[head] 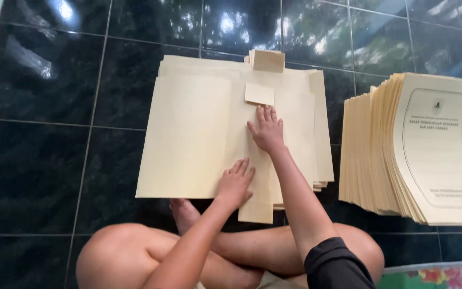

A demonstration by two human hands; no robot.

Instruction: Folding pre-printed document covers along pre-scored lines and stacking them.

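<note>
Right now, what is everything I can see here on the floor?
open folders: a stack, cream, centre of the floor
small paper slips: two, cream, on the stack's upper part
printed folders: one thick pile, cream, at right
floor tiles: glossy black, all around
flowered mat: one, bottom right corner
legs: crossed, bottom
left hand: flat on the open folders
right hand: flat on them, just below a slip
</note>
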